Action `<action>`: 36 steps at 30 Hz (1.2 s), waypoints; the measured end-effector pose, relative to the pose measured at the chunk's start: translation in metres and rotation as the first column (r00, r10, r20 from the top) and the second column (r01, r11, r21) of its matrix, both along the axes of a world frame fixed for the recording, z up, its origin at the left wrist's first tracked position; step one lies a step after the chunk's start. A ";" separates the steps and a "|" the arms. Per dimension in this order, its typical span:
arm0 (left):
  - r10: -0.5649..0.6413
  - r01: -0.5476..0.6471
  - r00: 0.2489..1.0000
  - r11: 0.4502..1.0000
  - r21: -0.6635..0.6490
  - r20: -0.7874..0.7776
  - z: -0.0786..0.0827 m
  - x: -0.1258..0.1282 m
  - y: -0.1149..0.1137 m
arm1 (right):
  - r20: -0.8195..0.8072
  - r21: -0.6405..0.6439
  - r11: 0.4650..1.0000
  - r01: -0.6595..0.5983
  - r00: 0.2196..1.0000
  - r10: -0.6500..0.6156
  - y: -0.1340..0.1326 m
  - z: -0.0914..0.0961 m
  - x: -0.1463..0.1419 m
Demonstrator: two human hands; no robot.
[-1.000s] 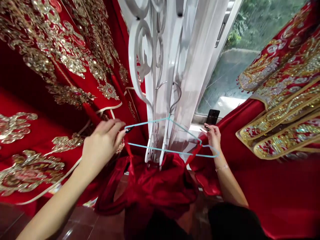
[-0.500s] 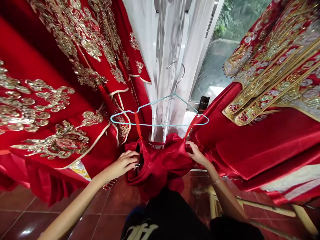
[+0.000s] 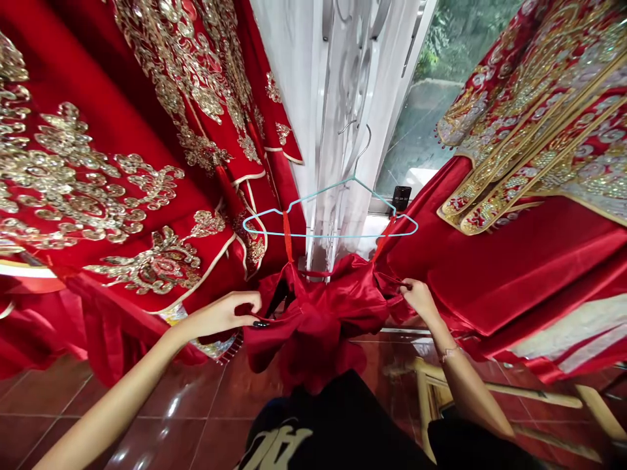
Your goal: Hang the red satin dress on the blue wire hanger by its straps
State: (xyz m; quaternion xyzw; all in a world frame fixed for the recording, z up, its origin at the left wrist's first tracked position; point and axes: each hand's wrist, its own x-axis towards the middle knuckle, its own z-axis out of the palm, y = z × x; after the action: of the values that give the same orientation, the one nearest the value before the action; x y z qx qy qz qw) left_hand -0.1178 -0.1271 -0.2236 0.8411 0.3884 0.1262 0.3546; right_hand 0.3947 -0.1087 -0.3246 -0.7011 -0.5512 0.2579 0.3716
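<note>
While my left hand (image 3: 228,312) is clamped, thumb against fingers, on the left edge of a red satin dress (image 3: 337,303), my right hand (image 3: 420,299) pinches its right edge, spreading the bodice sideways. Two thin red straps (image 3: 288,243) sit near the left and right ends of a light-blue wire hanger (image 3: 337,236), so the bodice hangs below the hanger's bottom edge. Just beyond its right end shows a phone (image 3: 402,198).
</note>
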 end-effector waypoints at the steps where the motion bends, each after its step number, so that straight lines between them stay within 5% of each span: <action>1: 0.000 0.000 1.000 1.000 0.002 -0.008 0.003 0.000 0.001 | -0.035 -0.001 1.000 0.002 0.999 -0.002 -0.001 0.003 0.000; 4: 0.029 -0.026 0.999 0.993 0.113 -0.028 0.006 0.000 0.002 | -0.413 0.007 1.000 -0.024 0.910 0.025 -0.007 0.010 -0.008; 7: 0.150 -0.149 0.989 0.943 0.298 0.019 -0.002 0.000 0.003 | -0.822 0.030 0.999 -0.026 0.568 0.040 -0.016 0.012 -0.021; 9: 0.261 -0.293 0.956 0.876 0.383 0.134 -0.011 0.002 0.004 | -0.878 0.034 0.999 0.008 0.478 0.026 -0.023 0.009 -0.030; 12: 0.365 -0.471 0.881 0.737 0.485 0.302 -0.023 0.009 0.001 | -0.766 0.013 0.992 0.124 0.640 -0.070 -0.032 0.002 -0.037; 14: 0.453 -0.576 0.817 0.592 0.564 0.358 -0.027 0.015 -0.006 | -0.534 0.006 0.971 0.241 0.822 -0.200 -0.038 -0.003 -0.037; 16: 0.547 -0.662 0.738 0.471 0.583 0.396 -0.028 0.022 -0.016 | -0.264 0.028 0.939 0.342 0.909 -0.323 -0.042 -0.004 -0.034; 18: 0.576 -0.720 0.689 0.474 0.508 0.439 -0.029 0.029 -0.026 | -0.066 0.052 0.908 0.416 0.908 -0.413 -0.045 -0.004 -0.031; 21: 0.531 -0.778 0.611 0.538 0.323 0.587 -0.030 0.040 -0.033 | -0.078 0.047 0.890 0.454 0.890 -0.450 -0.045 -0.003 -0.029; 25: 0.514 -0.837 0.423 0.536 0.105 0.747 -0.032 0.045 -0.026 | -0.545 0.127 0.922 0.367 0.802 -0.244 -0.045 -0.006 -0.036; 28: 0.503 -0.890 0.260 0.456 0.003 0.824 -0.028 0.039 -0.012 | -0.753 0.361 0.867 0.343 0.655 0.054 -0.046 -0.001 -0.040; 30: 0.457 -0.919 0.216 0.393 0.022 0.863 -0.021 0.033 0.002 | -0.674 0.531 0.771 0.351 0.727 0.133 -0.042 0.012 -0.035; 32: 0.398 -0.923 0.245 0.375 0.088 0.884 -0.009 0.027 0.020 | -0.484 0.661 0.687 0.301 0.871 0.084 -0.031 0.033 -0.022; 36: 0.336 -0.884 0.328 0.440 0.160 0.883 0.014 0.024 0.063 | -0.036 0.677 0.735 0.022 0.999 0.004 0.008 0.082 0.013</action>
State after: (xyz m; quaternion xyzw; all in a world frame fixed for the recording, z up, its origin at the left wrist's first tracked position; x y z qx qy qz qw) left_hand -0.0943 -0.0638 -0.2093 0.5324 0.4464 0.7136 0.0897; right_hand 0.4072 -0.1002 -0.2422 -0.5159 -0.5973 0.0500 0.6120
